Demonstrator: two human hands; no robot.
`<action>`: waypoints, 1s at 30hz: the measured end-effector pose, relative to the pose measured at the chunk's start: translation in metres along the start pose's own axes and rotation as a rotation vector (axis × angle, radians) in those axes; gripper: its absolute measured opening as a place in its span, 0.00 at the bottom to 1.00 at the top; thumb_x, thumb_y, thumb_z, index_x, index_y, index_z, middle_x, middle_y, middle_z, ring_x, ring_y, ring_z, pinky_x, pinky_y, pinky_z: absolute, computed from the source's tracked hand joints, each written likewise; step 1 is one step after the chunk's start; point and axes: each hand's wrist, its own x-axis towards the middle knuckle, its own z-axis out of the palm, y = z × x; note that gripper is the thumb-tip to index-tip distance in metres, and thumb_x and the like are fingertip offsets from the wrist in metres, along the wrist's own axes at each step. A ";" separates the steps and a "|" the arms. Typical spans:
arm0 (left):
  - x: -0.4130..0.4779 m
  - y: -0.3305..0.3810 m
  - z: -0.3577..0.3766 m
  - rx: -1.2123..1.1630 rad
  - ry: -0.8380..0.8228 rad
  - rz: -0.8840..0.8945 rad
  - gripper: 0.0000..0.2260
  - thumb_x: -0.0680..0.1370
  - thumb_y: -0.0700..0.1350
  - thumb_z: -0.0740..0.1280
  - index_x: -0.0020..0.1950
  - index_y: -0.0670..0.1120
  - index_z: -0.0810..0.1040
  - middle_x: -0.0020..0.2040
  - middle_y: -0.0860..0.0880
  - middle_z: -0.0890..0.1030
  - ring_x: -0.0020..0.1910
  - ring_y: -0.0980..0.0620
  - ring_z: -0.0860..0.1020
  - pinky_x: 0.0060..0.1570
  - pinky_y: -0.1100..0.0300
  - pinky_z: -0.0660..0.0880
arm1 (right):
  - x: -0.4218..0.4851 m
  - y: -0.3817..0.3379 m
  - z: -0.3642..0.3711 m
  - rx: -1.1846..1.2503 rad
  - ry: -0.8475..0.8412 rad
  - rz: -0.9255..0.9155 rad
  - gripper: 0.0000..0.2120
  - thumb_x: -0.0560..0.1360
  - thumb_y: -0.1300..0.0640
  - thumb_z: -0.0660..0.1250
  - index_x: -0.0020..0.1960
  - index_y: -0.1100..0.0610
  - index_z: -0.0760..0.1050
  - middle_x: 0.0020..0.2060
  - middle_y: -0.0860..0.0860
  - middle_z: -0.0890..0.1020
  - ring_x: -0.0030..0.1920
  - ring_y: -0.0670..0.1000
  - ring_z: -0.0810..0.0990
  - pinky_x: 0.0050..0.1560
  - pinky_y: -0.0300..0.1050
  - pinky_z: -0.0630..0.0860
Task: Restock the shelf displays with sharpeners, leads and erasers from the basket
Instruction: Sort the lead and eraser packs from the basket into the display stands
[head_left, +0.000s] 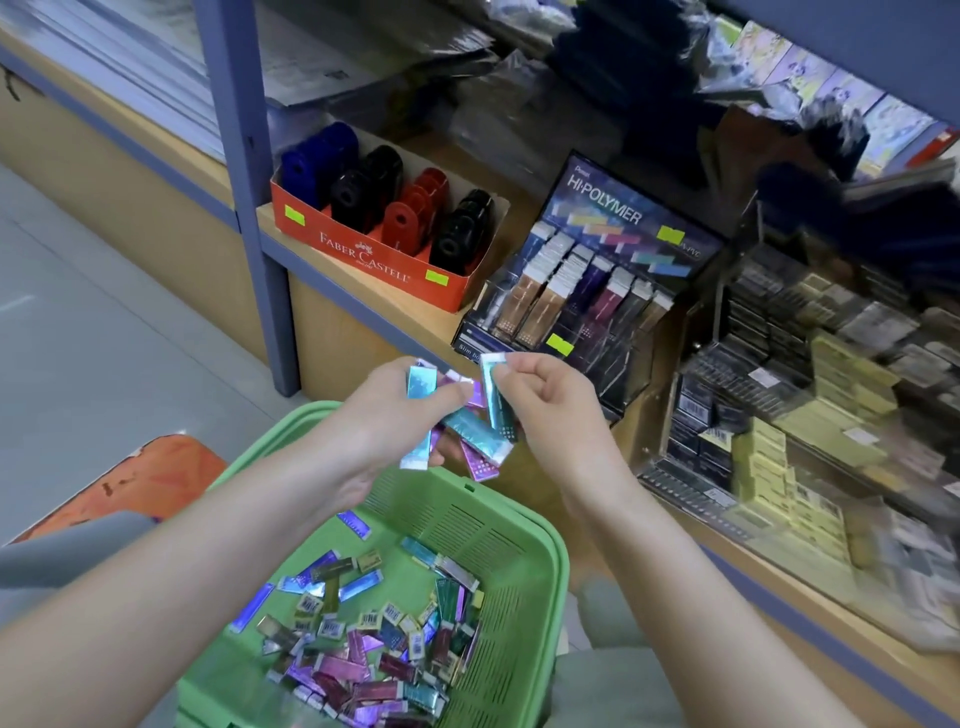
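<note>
My left hand holds a bunch of slim shiny erasers, teal and purple, above the far rim of the green basket. My right hand pinches one teal eraser by its upper end, right beside that bunch. More loose erasers lie on the basket's floor. On the shelf just beyond my hands stands the black Hi-Polymer eraser display, its slots partly filled. Left of it sits a red Faber-Castell box with blue, black and red sharpeners.
A blue shelf post stands left of the red box. Clear displays of dark and yellow boxes fill the shelf to the right. An orange stool seat is at the left, on a grey floor. Dark packaged goods lie further back.
</note>
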 end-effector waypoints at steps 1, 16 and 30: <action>0.002 0.001 0.001 0.010 0.015 0.005 0.06 0.78 0.45 0.66 0.49 0.43 0.76 0.39 0.46 0.83 0.24 0.59 0.76 0.23 0.68 0.70 | 0.001 -0.001 0.000 0.021 -0.015 0.015 0.10 0.80 0.56 0.61 0.58 0.59 0.75 0.37 0.48 0.82 0.34 0.42 0.79 0.33 0.32 0.74; 0.010 0.015 0.009 -0.056 0.051 -0.001 0.10 0.79 0.45 0.65 0.54 0.40 0.74 0.41 0.42 0.78 0.27 0.54 0.71 0.22 0.68 0.70 | 0.035 -0.010 -0.060 0.105 0.401 -0.097 0.07 0.81 0.60 0.59 0.57 0.52 0.72 0.45 0.47 0.77 0.35 0.41 0.77 0.42 0.35 0.78; 0.015 0.025 -0.003 -0.091 0.084 0.022 0.06 0.78 0.46 0.65 0.47 0.43 0.73 0.34 0.46 0.77 0.25 0.54 0.71 0.22 0.67 0.70 | 0.116 -0.036 -0.090 -0.433 0.411 -0.372 0.07 0.79 0.62 0.62 0.47 0.52 0.75 0.42 0.50 0.80 0.34 0.38 0.78 0.44 0.34 0.78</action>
